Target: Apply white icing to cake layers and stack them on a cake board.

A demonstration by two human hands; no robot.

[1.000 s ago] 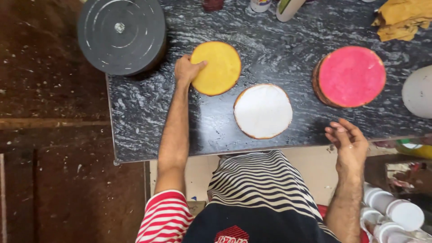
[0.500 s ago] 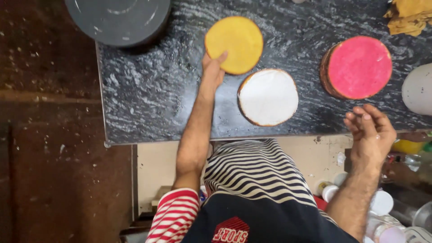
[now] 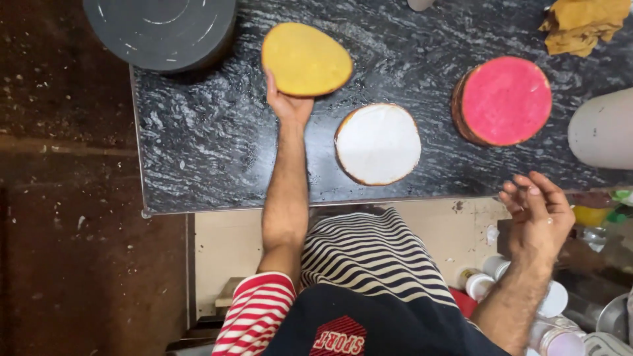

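Note:
My left hand (image 3: 287,102) grips the near edge of a round yellow cake layer (image 3: 306,59), which is tilted up off the black marbled counter (image 3: 198,145). A round white cake layer (image 3: 378,144) lies flat on the counter just right of that hand. Further right sits a round pink cake layer (image 3: 504,100). My right hand (image 3: 537,214) hovers off the counter's front edge at the right, fingers spread, holding nothing.
A dark grey round turntable (image 3: 161,29) stands at the counter's back left corner. A crumpled yellow cloth (image 3: 583,25) lies at the back right, and a pale rounded vessel (image 3: 603,128) at the right edge. White cups (image 3: 484,283) stand below the counter. Brown floor lies to the left.
My left hand has taken hold of the yellow layer and tipped its near edge up. My right hand has left the counter edge and moved back towards me.

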